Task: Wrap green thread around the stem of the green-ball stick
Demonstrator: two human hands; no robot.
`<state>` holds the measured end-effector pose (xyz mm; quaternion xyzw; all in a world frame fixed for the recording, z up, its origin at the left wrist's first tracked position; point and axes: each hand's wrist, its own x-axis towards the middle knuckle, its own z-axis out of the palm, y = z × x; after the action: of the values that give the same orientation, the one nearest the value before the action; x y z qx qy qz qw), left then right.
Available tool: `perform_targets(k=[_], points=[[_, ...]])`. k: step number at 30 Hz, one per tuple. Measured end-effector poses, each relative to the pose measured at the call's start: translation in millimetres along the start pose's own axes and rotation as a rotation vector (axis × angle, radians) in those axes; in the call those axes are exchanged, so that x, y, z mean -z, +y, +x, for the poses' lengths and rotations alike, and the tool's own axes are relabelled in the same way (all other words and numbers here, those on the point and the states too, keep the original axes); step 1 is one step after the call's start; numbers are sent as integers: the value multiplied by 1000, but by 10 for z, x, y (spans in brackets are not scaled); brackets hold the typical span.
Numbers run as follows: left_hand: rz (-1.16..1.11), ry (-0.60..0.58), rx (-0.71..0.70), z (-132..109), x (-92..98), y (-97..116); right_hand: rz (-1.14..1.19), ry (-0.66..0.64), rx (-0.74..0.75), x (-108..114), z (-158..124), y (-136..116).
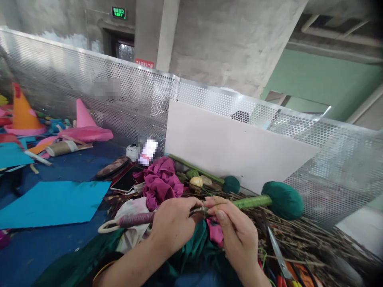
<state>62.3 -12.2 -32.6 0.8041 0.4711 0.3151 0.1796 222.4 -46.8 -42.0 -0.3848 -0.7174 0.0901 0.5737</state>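
A long wrapped stick crosses the lower middle, with a pale loop at its left end and a purple-wound section. My left hand is closed around it just right of the purple part. Further right the stick shows dark, ringed winding between my hands. My right hand has its thumb and fingers pinched together by a thin greenish strand at the stick. Past that hand runs a green-wound shaft with a dark green cloth-covered ball at its end. Whether it joins the stick is hidden by my right hand.
Magenta cloth, a lit phone and a smaller green ball lie behind my hands. Dry twigs and open scissors are at right. Blue sheet and pink cone hat sit left; a perforated metal barrier stands behind.
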Motion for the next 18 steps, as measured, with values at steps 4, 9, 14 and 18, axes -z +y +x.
perform_targets(k=[4, 9, 14, 18], points=[[115, -37, -43, -26, -46, 37, -11, -60, 1, 33, 32, 24], [202, -26, -97, -41, -74, 58, -43, -58, -66, 53, 27, 75], [263, 49, -218, -67, -127, 58, -72, -49, -134, 82, 51, 126], [329, 124, -389, -81, -181, 43, -90, -94, -155, 80, 65, 155]])
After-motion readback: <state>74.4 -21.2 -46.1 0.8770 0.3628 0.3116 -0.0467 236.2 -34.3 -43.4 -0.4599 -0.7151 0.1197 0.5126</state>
